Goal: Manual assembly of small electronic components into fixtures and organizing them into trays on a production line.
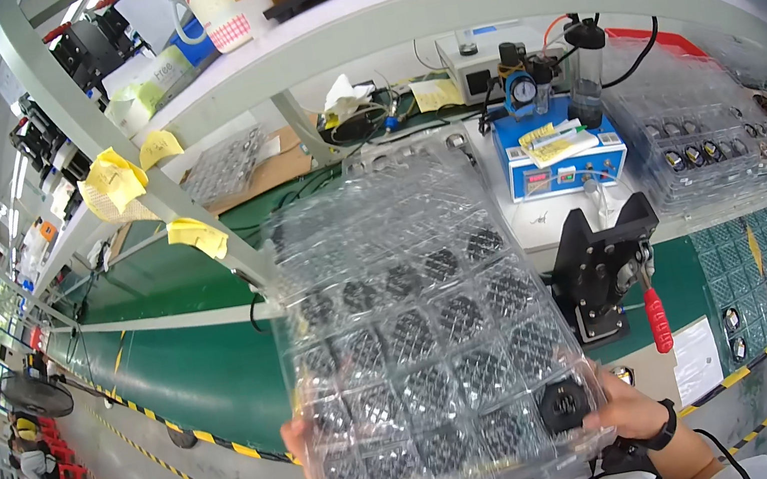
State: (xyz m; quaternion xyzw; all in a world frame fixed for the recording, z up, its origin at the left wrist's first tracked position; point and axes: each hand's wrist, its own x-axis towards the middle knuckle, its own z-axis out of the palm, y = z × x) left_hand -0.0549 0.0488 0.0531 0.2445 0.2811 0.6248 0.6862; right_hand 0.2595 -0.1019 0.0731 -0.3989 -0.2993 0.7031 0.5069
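Note:
Between my two hands I hold a clear plastic blister tray point(405, 368), raised and tilted over the bench. It is divided into square pockets, and dark round shapes show in or through several of them. A black octagonal part point(563, 404) sits in the corner pocket at the lower right and stands out sharply. My left hand point(301, 448) grips the tray's left edge, its fingers partly hidden behind the plastic. On the lower right edge my right hand point(630, 409) is closed, with its thumb beside the black part. A dark band circles my right wrist.
Right of the tray stands a black toggle-clamp fixture point(603, 279) with a red handle point(658, 320). Behind it are a blue control box point(563, 159) and a stack of filled clear trays point(708, 145). Another tray point(754, 269) lies at the right. A shelf beam point(428, 19) crosses above.

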